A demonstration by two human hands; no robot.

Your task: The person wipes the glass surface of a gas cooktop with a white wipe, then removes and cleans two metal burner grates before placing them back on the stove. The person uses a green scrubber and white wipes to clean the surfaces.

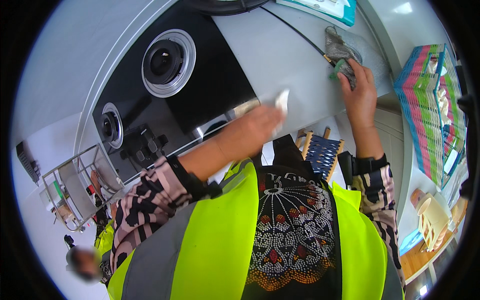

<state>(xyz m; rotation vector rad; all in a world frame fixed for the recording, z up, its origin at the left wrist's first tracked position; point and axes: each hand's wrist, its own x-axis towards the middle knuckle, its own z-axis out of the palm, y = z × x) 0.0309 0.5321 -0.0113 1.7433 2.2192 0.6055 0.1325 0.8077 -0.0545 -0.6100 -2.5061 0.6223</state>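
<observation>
My left hand (262, 119), blurred, grips a small white wipe or tissue (282, 100) just above the pale countertop (285, 67), beside the black glass gas hob (210, 78). Farther right, my right hand (360, 90) has its fingers around a grey scouring pad with a green edge (345, 71). Beyond those fingers lies a crumpled grey mesh material (337, 43), with a translucent netted sheet (375, 63) beside it. A thin black hose or rod with a brass-coloured end (303, 37) runs across the counter to the pad.
The hob has a large burner (165, 62) and a smaller burner (110, 125). A turquoise-and-white packet (330, 11) lies at the back. On the right stands a striped woven basket (420, 112). Below are a folding stool (320, 153) and, at left, a metal rack (82, 187) near another person (105, 238).
</observation>
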